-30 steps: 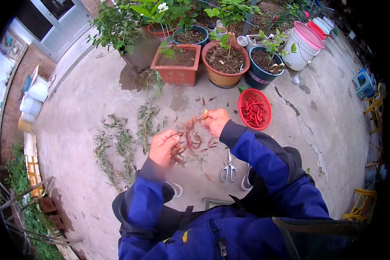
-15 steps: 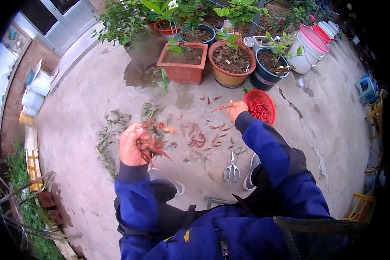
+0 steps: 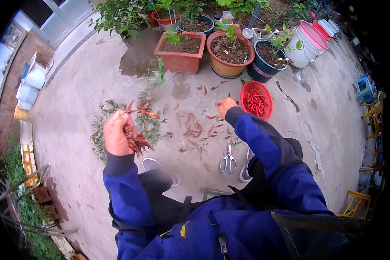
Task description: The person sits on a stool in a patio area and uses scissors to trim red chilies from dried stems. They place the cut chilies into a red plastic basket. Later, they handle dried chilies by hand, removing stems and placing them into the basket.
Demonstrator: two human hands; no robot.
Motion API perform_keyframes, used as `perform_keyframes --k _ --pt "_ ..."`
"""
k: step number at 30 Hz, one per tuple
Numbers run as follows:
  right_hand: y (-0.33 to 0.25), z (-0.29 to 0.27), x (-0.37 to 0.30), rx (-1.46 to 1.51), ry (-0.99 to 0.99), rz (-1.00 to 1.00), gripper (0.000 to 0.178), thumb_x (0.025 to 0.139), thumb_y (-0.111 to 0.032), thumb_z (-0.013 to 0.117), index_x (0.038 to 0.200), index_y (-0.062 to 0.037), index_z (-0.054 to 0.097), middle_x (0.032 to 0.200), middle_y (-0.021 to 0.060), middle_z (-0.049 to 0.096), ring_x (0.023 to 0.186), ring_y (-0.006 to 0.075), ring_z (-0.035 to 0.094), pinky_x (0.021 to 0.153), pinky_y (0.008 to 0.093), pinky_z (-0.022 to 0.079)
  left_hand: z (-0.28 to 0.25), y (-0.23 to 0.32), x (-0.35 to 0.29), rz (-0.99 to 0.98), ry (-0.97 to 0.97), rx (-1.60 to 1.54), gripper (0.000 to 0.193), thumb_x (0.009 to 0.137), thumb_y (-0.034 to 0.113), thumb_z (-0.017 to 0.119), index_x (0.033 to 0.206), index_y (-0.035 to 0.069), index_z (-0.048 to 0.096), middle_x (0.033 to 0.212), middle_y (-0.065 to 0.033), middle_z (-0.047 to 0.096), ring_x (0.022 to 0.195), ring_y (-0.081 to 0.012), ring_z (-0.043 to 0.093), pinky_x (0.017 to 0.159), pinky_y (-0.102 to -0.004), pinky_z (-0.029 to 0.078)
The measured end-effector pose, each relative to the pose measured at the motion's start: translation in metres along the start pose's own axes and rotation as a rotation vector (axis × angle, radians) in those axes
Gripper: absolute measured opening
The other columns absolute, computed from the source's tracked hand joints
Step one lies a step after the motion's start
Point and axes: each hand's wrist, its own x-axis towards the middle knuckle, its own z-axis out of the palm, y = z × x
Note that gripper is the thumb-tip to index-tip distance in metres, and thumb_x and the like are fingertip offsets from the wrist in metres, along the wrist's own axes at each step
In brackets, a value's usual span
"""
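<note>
My left hand [image 3: 118,132] is closed round a bunch of red chili peppers [image 3: 139,143], whose tips stick out above and below the fist. My right hand [image 3: 225,105] is held with curled fingers just left of a red plastic bowl [image 3: 270,113]. What those fingers pinch, if anything, is hidden. Red chilies [image 3: 256,104] fill the bowl's bottom. Loose chilies [image 3: 196,130] lie strewn on the concrete between my hands. Withered green stalks [image 3: 99,130] are heaped beside and behind my left hand. Silver scissors [image 3: 228,161] rest on the ground by my right shoe.
A row of potted plants stands ahead, with a square terracotta planter [image 3: 180,60], a round brown pot [image 3: 229,65] and a dark pot [image 3: 264,67]. A white bucket [image 3: 305,47] is beyond at right. A long crack [image 3: 312,143] runs down the concrete at right.
My left hand has moved left with its chilies. The right hand has drawn slightly left; the chili that stuck out of its fingers no longer shows there.
</note>
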Motion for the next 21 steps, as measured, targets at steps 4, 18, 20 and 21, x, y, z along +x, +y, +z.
perform_keyframes --k 4,18,20,21 --pt "-0.023 -0.012 -0.003 0.073 0.092 -0.024 0.029 0.071 -0.016 0.058 0.097 -0.0062 0.065 0.089 0.0194 0.064 0.087 0.0369 0.060 0.080 0.0413 0.048 0.003 -0.020 0.005 -0.066 -0.070 0.125 0.020 0.086 0.014 0.047 0.068 0.006 0.048 0.055 0.0027 0.041 0.042 -0.0051 0.033 0.038 -0.0200 0.031" --pt "-0.131 -0.076 -0.086 0.944 -0.472 -0.152 0.034 0.080 -0.024 0.063 0.105 -0.0011 0.060 0.082 0.0088 0.064 0.068 0.0117 0.058 0.056 0.0259 0.045 0.077 -0.066 -0.011 -0.195 -0.413 0.095 0.016 0.089 0.017 0.053 0.086 0.003 0.061 0.066 0.0030 0.052 0.055 -0.0028 0.044 0.051 -0.0179 0.035" --pt "-0.125 -0.066 -0.087 1.088 -0.505 -0.138 0.036 0.080 -0.022 0.063 0.110 -0.0027 0.058 0.083 0.0088 0.064 0.068 0.0130 0.059 0.056 0.0264 0.046 0.085 -0.064 -0.014 -0.206 -0.445 0.034 0.016 0.090 0.017 0.053 0.087 0.003 0.060 0.067 0.0029 0.053 0.057 -0.0030 0.045 0.052 -0.0183 0.036" --pt "-0.120 -0.062 -0.086 1.113 -0.523 -0.160 0.042 0.077 -0.021 0.065 0.114 -0.0049 0.055 0.086 0.0126 0.064 0.070 0.0152 0.061 0.057 0.0273 0.046 0.088 -0.062 -0.014 -0.217 -0.457 0.000 0.016 0.090 0.017 0.053 0.087 0.003 0.060 0.068 0.0028 0.053 0.058 -0.0030 0.045 0.053 -0.0184 0.036"
